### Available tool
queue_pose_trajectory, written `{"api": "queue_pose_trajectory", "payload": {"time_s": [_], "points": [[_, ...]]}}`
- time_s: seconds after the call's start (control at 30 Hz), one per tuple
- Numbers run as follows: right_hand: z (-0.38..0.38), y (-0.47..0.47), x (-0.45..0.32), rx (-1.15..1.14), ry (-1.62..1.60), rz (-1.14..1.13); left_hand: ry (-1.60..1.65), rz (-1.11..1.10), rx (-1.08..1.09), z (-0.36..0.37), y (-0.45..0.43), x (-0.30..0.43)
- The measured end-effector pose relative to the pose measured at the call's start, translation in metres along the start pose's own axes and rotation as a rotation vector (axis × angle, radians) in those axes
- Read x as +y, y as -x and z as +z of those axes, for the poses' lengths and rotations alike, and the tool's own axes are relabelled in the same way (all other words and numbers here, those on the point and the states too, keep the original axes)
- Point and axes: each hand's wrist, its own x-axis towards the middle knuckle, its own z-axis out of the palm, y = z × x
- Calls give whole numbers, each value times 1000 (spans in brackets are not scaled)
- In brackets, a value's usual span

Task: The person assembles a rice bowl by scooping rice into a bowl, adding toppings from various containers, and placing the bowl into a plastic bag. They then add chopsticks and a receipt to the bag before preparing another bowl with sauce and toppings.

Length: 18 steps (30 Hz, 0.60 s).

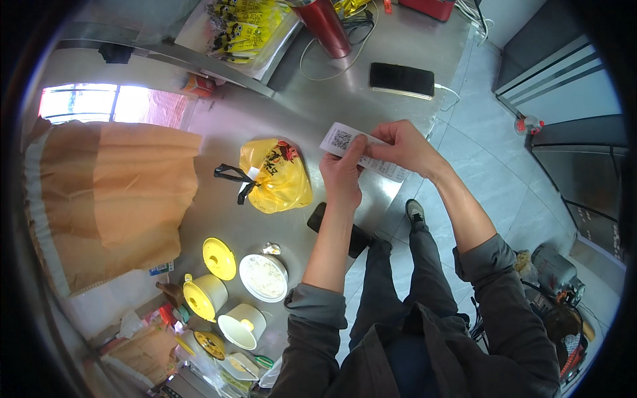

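Note:
Between my two hands is a white printed paper receipt (387, 168) bearing a square code and writing. My left hand (343, 176) pinches it near the middle, thumb on top beside the code. The fingers of my right hand (405, 149) grip its upper edge, close to the left thumb. Left of my hands, a tied yellow plastic bag (281, 174) with black handles stands on the stainless steel table (219, 209). A white slip is caught by its knot. Under my left forearm lies a dark phone (358, 241), partly hidden.
Another phone (401, 79) with a white cable lies near the table's far edge, beside a red tumbler (326, 30). A tray (278, 49) holds yellow packets. Lidded yellow containers (204, 298), a white bowl (264, 277) and brown paper (144, 194) are on the left. Tiled floor (477, 164) lies right.

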Motion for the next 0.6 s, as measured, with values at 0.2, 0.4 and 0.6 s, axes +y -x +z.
{"api": "queue_pose_trajectory", "payload": {"time_s": [0.2,0.4,0.6], "points": [[0,5,3,-17,130,19,-50,-22,124,11,10,1],[14,17,-15,91,587,-146,1,34,205,10,9,-15],[23,28,-13,114,805,-186,2,-54,281,0,2,-22]]}}
